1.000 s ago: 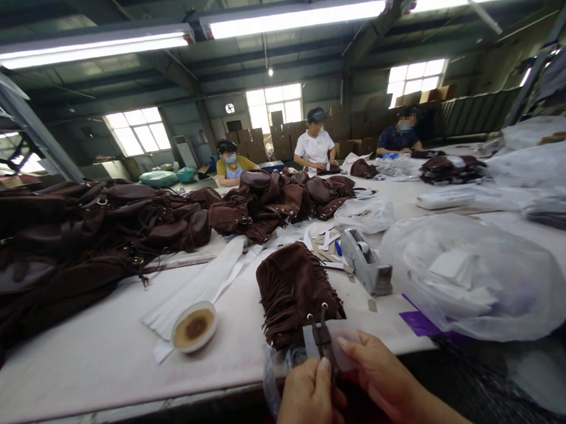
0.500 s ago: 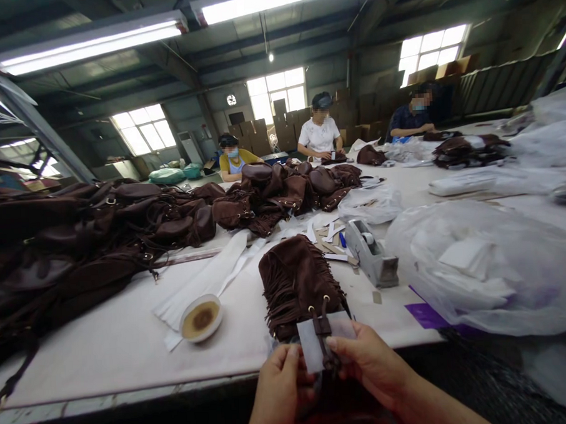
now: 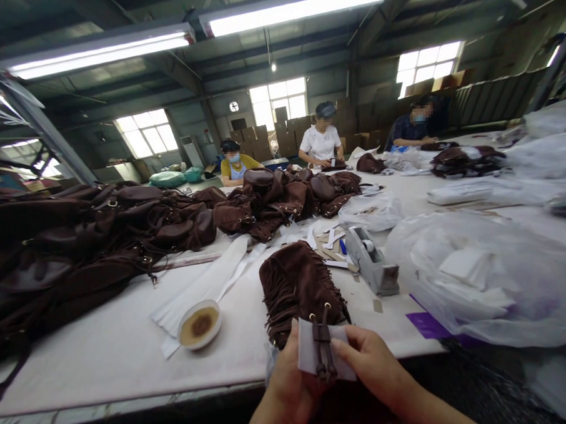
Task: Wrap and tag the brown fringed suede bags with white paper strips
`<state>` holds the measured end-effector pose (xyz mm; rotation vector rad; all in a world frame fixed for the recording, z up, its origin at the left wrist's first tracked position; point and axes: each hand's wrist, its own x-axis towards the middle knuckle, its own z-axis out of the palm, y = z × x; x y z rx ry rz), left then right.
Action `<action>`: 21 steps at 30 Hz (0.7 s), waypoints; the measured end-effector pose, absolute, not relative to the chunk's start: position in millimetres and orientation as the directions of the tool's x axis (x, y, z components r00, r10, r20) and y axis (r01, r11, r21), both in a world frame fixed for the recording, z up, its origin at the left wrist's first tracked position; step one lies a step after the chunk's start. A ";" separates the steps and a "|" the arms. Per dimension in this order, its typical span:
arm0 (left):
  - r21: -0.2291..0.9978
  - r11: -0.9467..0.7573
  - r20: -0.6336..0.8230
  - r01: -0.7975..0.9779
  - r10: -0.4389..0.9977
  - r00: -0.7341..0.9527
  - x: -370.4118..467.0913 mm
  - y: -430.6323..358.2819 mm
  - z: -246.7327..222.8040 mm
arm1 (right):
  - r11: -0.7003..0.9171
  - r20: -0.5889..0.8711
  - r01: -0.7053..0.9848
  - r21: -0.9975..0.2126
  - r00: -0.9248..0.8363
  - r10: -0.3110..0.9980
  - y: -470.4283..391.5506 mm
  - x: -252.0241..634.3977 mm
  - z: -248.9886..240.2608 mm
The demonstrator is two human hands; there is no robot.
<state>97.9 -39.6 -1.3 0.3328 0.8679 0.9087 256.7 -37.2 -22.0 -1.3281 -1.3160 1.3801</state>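
Observation:
A dark brown fringed drawstring bag (image 3: pixel 298 280) lies at the table's front edge, its two cords running toward me through brass eyelets. The cord ends (image 3: pixel 323 348), joined by a small brown slider, rest on a white sheet (image 3: pixel 306 351) of thin paper or foam. My left hand (image 3: pixel 285 387) grips this sheet from the left and below, thumb along its edge; its other fingers are mostly hidden. On the right side, my right hand (image 3: pixel 376 364) pinches the sheet between thumb and fingers, close to the cords.
Brown bags (image 3: pixel 282 196) are heaped left and ahead. A bowl of brownish paste (image 3: pixel 200 325) stands left of the bag. To the right are a grey tape dispenser (image 3: pixel 372 264), paper scraps (image 3: pixel 329 241) and a large clear plastic bag (image 3: pixel 492 278). Several co-workers sit across the table.
The cord ends now lie straight, side by side on the sheet, which is spread flatter beneath them. My left hand has moved up and in along the sheet's left edge.

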 end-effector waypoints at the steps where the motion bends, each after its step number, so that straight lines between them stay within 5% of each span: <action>1: 0.558 0.628 -0.528 -0.543 0.773 0.351 98.4 -37.1 1.0 | -0.066 -0.096 0.238 -0.969 -0.118 0.988 -34.7 258.9 -20.9; 4: 0.503 0.683 -0.526 -0.530 0.728 0.439 103.8 -31.0 6.5 | 0.127 0.066 0.575 -0.808 -0.126 0.990 -28.8 265.9 -13.1; 7: 0.507 0.676 -0.528 -0.535 0.734 0.427 112.0 -28.0 6.8 | 0.204 0.126 0.723 -0.660 -0.161 0.979 -27.7 267.7 -2.9; 16: 0.732 0.499 -0.476 -0.465 0.862 0.176 111.1 -27.4 -6.1 | 0.295 0.154 0.549 -0.782 -0.289 0.945 -19.2 275.2 5.8; 18: 0.760 0.510 -0.487 -0.403 0.857 0.167 108.5 -27.1 -2.6 | 0.420 0.285 0.554 -0.719 -0.315 0.905 -3.8 284.6 7.9; 21: 0.798 0.506 -0.479 -0.326 0.862 0.165 108.2 -27.8 4.4 | 0.686 0.438 0.565 -0.459 -0.528 0.728 21.1 290.2 12.3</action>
